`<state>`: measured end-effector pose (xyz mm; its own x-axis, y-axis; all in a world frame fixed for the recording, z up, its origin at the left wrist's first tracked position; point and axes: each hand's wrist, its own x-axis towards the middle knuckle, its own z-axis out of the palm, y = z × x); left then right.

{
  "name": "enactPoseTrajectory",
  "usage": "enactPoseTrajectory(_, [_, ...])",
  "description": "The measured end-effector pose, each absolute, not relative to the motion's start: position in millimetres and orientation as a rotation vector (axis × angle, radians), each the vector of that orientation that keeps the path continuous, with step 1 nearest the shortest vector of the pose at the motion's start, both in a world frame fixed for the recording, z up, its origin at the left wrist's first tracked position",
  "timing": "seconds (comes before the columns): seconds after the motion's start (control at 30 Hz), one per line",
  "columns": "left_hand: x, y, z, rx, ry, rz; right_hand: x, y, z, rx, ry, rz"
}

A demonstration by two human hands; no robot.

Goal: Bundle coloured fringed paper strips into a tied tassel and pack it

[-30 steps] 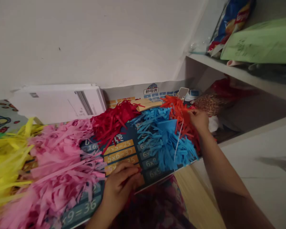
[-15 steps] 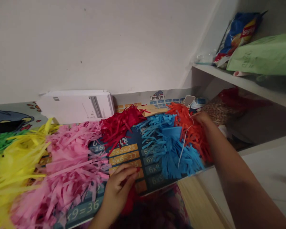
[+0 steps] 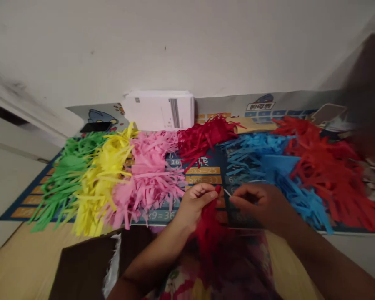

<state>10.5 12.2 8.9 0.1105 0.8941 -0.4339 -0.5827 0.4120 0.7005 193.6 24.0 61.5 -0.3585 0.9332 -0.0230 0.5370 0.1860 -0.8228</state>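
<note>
My left hand pinches the top of a dark red paper tassel, whose fringe hangs below my fingers. Close by on the right, my right hand is closed on a thin white string. The string's short end points at the tassel's top without clearly touching it. Behind my hands lies a mat printed with multiplication sums. More fringed tassels rest on it: green, yellow, pink, dark red, blue and orange-red.
A white box with a barcode leans against the wall. A black flat object lies at the back left. Folded tan paper sits behind the blue tassels. Below the table edge is a dark brown panel.
My right hand has moved from the orange-red tassels at the right to beside my left hand, bringing the string. My left hand has lifted the red tassel slightly. The view has turned left.
</note>
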Motion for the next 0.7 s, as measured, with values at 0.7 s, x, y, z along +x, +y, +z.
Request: enactPoseTrajectory(0.7, [-6.0, -13.1, -0.5, 1.603, 1.344, 1.333, 173.6, 31.3, 43.0, -1.199, -1.896, 1.398])
